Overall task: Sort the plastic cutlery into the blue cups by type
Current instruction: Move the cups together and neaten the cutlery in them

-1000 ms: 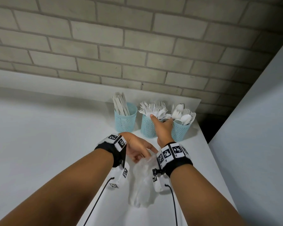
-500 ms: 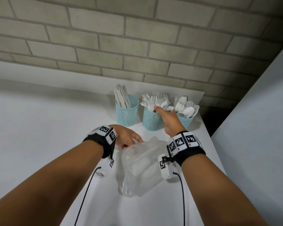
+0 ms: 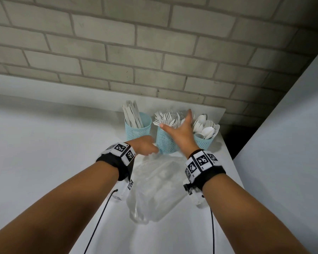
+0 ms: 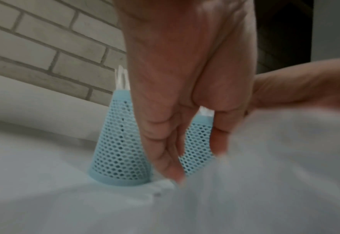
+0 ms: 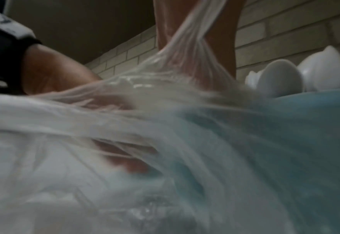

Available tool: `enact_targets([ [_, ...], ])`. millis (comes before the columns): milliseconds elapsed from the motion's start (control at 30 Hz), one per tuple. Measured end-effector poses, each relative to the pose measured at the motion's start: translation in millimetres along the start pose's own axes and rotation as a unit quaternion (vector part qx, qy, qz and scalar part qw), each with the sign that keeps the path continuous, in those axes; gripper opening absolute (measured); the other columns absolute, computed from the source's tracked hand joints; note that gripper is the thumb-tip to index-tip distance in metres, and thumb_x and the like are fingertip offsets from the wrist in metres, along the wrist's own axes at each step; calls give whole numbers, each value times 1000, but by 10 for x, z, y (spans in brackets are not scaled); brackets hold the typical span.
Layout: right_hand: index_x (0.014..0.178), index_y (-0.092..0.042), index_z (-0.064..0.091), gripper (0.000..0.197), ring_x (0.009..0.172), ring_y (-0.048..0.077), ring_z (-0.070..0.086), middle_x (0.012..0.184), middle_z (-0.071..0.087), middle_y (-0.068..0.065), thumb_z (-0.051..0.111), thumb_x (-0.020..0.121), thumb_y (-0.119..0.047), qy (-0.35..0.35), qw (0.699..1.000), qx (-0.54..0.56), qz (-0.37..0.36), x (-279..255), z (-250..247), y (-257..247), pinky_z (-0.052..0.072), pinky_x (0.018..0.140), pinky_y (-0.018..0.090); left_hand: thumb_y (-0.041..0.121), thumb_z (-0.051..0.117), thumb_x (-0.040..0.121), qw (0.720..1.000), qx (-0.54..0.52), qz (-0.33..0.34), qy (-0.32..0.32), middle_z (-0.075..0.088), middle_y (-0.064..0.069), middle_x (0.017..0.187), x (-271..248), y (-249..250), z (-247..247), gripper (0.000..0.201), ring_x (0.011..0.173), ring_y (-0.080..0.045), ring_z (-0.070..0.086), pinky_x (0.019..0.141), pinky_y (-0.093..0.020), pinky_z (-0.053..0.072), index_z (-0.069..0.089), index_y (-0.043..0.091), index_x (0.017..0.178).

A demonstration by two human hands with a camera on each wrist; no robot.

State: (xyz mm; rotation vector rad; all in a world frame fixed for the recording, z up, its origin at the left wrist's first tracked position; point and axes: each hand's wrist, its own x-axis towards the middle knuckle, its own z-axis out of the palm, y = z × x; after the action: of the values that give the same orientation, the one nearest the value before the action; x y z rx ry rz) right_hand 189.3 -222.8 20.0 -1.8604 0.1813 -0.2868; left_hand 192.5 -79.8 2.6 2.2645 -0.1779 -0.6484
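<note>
Three blue mesh cups stand at the table's back edge: the left cup [image 3: 138, 133] holds knives, the middle cup [image 3: 165, 143] forks, the right cup [image 3: 204, 143] spoons [image 5: 285, 79]. My right hand [image 3: 180, 123] lies flat over the forks, fingers straight and thumb spread, holding nothing. My left hand [image 3: 150, 149] is curled just in front of the middle cup [image 4: 197, 145] and pinches the top of a clear plastic bag [image 3: 154, 184]. The bag hangs between my wrists and drapes across the right wrist view [image 5: 125, 126]. I cannot make out any cutlery inside it.
The white table [image 3: 44, 143] runs along a grey brick wall [image 3: 154, 52]. Its right edge lies just past the spoon cup, with a dark gap [image 3: 233, 142] and a pale panel [image 3: 292, 143] beyond. Black cables trail from both wrist cameras.
My right hand has uncurled from the forks and now lies flat over them. My left hand has carried the bag's top forward to the foot of the middle cup.
</note>
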Motion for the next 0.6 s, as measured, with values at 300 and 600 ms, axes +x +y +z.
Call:
enact_targets([
  [300, 150, -26, -2, 127, 142, 21, 24, 156, 12, 7, 87, 60, -31, -81, 985, -142, -62, 312, 32, 28, 27, 114, 39, 35, 85, 58, 969, -165, 137, 125, 22, 0, 153, 421, -69, 357, 121, 141, -20, 22, 116, -40, 26, 3, 22, 146],
  [600, 147, -32, 19, 106, 135, 18, 33, 152, 18, 5, 84, 63, -38, -129, 964, -190, -133, 397, 49, -7, 30, 107, 27, 22, 80, 69, 936, -231, 181, 195, 52, 6, 129, 626, -24, 404, 74, 121, -11, 47, 102, -29, 39, 43, 17, 133],
])
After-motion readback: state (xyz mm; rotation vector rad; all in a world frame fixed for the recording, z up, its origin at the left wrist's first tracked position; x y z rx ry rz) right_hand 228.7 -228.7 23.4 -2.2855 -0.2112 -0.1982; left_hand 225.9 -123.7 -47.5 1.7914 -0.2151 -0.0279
